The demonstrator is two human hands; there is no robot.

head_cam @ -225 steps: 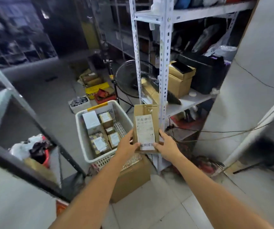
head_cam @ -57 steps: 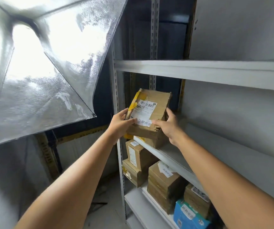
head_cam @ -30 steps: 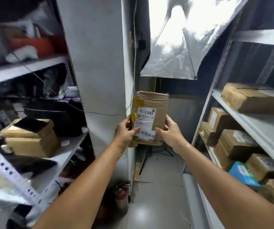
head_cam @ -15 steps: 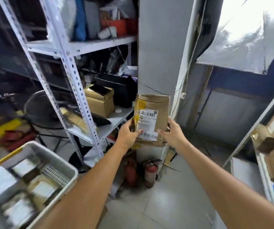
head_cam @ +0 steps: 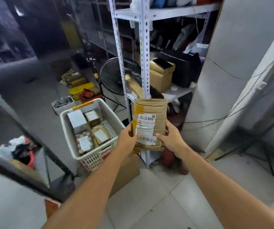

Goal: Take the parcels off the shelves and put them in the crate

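I hold a brown cardboard parcel [head_cam: 151, 111] upright in front of me, its white shipping label and yellow tape facing me. My left hand [head_cam: 127, 139] grips its lower left edge with the thumb on the label. My right hand [head_cam: 170, 139] grips its lower right edge. The white plastic crate [head_cam: 67, 129] stands on a cardboard box to the lower left of the parcel, an arm's reach away. Several small labelled parcels [head_cam: 90, 129] lie inside it.
A white perforated metal rack [head_cam: 145, 63] stands right behind the parcel, carrying a brown box [head_cam: 161, 76] and dark bags. A black floor fan [head_cam: 114, 76] is behind the crate. A grey pillar [head_cam: 223, 71] rises at right. A dark shelf frame [head_cam: 25, 129] slants across the left.
I have turned left from the parcel shelves with the parcel in both hands. The crate has come from the lower left corner to just left of the parcel.
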